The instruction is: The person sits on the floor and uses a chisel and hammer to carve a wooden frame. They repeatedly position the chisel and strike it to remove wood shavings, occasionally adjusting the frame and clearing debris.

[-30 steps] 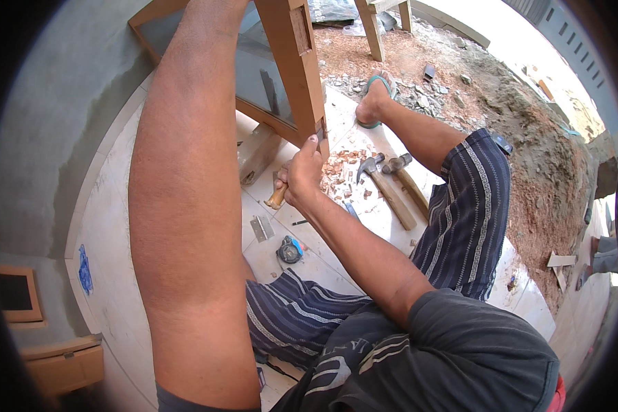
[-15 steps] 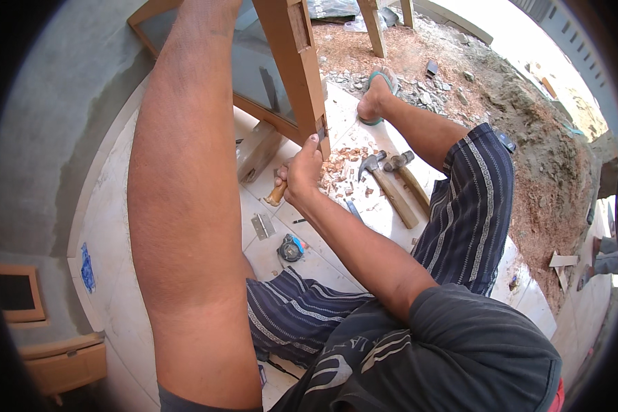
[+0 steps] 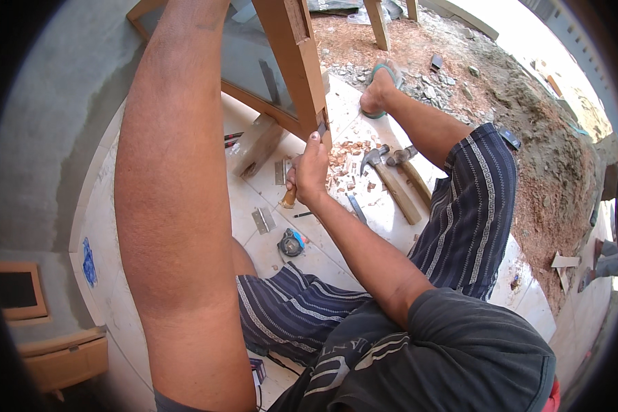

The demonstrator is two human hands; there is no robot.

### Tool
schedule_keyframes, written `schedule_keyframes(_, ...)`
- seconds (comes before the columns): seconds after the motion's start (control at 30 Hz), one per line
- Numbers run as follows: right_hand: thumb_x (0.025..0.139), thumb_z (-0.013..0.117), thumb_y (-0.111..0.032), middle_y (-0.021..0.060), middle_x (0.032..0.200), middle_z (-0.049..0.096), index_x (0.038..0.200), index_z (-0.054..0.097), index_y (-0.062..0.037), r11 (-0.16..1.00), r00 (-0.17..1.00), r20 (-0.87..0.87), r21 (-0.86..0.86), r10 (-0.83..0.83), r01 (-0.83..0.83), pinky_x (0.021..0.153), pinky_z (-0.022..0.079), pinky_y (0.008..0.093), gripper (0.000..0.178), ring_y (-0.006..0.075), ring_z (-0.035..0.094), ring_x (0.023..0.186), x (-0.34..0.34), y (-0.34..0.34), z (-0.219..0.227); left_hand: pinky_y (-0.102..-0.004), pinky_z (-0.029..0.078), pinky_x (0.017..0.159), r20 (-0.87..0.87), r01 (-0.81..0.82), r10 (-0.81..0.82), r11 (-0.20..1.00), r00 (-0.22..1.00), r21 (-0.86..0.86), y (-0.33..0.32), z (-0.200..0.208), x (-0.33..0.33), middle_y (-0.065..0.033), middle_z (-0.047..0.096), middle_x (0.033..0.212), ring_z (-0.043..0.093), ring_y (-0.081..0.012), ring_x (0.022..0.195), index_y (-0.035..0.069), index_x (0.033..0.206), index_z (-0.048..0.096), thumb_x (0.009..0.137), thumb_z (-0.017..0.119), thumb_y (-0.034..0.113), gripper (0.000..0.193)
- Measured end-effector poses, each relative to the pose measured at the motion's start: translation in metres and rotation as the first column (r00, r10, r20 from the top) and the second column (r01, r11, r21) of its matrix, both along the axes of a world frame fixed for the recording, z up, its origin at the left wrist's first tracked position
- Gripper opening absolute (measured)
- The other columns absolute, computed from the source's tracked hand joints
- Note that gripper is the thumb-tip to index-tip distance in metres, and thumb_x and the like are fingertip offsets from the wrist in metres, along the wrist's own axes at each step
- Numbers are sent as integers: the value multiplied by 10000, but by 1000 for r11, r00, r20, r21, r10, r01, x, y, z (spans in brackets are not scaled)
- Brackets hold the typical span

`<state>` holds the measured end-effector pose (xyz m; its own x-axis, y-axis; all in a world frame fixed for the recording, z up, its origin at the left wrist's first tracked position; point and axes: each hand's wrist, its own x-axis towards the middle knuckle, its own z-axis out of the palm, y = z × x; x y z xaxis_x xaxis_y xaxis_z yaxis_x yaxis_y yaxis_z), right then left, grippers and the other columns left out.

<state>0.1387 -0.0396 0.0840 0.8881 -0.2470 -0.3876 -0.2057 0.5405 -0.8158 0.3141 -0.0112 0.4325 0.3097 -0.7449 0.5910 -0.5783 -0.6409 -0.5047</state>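
Note:
My right hand is closed around a chisel, its wooden handle end poking out below the fist. The metal blade rests at a notch near the lower end of a brown wooden frame with glass panels, and the thumb lies along the blade. My left forearm reaches up past the top edge, so the left hand is out of sight. Wood chips lie beneath the notch. A wooden block sits by the frame's bottom edge.
Two hammers, a claw hammer and another hammer, lie right of the chips. Nearer are a tape measure, a metal hinge, a pencil and a blue flat tool. Rubble lies beyond the tiles.
The chisel in my right hand has tilted, its handle end shifting right and lower. A second hinge and more of the block's surroundings now show. My left forearm sits slightly further left.

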Motion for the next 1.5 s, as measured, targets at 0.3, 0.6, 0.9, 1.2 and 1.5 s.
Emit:
schedule_keyframes(0.3,1116,321,-554,56,637,419,1122,405,-77,994,996,-86,107,-20,29,308,367,327,484,154,405,378,-2,2,25,-385,568,790,-209,-11,-63,942,976,-336,-15,-4,-42,-163,714,857,689,-301,867,17,849,699,874,647,146,141)
schedule_keyframes(0.6,1104,330,-591,72,709,446,1179,401,-49,997,1000,-29,82,-6,8,336,387,322,551,168,454,447,-1,-5,25,-382,587,790,262,-23,-24,984,965,174,-6,-6,0,-103,681,822,679,-276,906,108,736,692,828,636,91,109)
schedule_keyframes(0.9,1118,309,-559,42,657,415,1095,396,-35,968,996,-75,245,-40,57,330,372,328,532,155,399,407,2,-5,62,-371,589,795,294,24,-83,980,952,199,0,-6,5,-94,677,811,679,-270,899,119,738,690,812,647,97,88)
schedule_keyframes(1.2,1103,487,-498,16,639,425,1139,432,-48,982,1000,-5,189,1,0,337,361,288,454,126,418,395,-15,-21,54,-403,576,838,-3,-56,56,998,998,-39,-5,-3,-7,-163,711,877,694,-325,927,63,831,708,840,654,168,119)
schedule_keyframes(1.5,894,863,-210,8,735,639,983,665,-45,959,975,217,-283,45,19,506,431,256,273,76,538,551,31,-116,-3,-468,545,930,-433,-208,-25,852,901,-481,-20,-1,-33,-265,732,1054,695,-425,1038,-7,959,715,841,647,320,354)
